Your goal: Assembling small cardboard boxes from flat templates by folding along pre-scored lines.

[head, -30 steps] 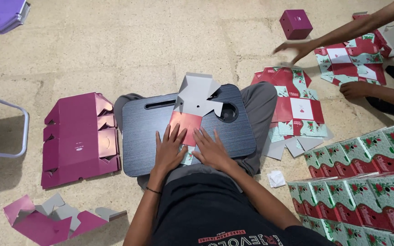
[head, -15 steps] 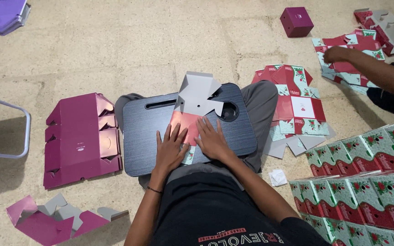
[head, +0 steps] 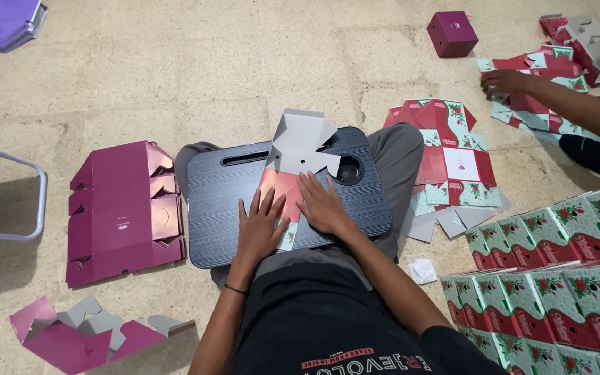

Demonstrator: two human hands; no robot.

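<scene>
Head view: your left hand (head: pixel 262 226) and right hand (head: pixel 321 205) press flat, fingers spread, gripping nothing, on the carton (head: pixel 287 187) on the lap desk (head: pixel 213 208); its long axis runs away beyond your fingertips.

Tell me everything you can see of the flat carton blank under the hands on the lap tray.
The carton blank is thin printed cardboard, lying unfolded on the dark lap tray. Its far end shows the plain grey inner face, with several angled flaps fanned out past the tray's far edge. The near part is glossy red with a pale patterned strip at the bottom. The left hand and right hand press flat on the red part, side by side.
</scene>
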